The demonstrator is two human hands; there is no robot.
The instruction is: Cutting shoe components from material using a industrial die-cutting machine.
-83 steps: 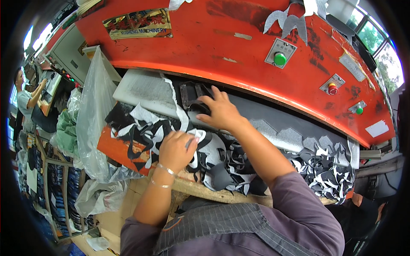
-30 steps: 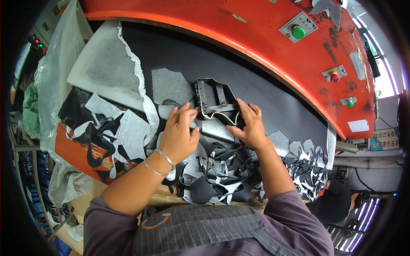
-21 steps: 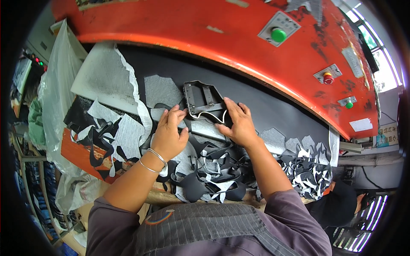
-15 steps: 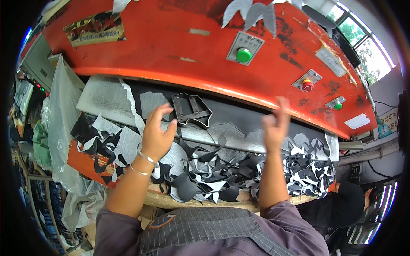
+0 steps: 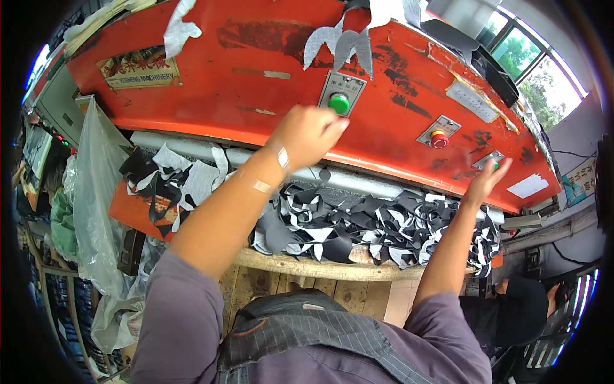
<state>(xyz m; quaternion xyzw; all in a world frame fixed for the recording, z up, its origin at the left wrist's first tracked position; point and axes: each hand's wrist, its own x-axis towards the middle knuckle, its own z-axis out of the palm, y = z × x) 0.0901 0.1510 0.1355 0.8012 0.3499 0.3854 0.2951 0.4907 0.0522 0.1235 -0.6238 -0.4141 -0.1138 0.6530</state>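
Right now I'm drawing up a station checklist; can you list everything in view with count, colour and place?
machine: 1, red, across top
green buttons: 2, green, one near each hand
red button: 1, red, between them
labels: several, mixed, machine front
hanging scraps: several, grey and white, machine's top
scrap heap: uncounted, black and pale grey, below machine
pad: at least 1, white, behind heap
plank: 1, tan, before heap
clear bag: at least 1, colourless, left
green bag: 1, green, left
window: 1, grey frame, upper right
person: at least 1, dark clothes, lower right
apron: 1, dark grey, bottom
bracelets: 2, silvery, left wrist
left hand: 1, bare, at left green button
right hand: 1, bare, at right one
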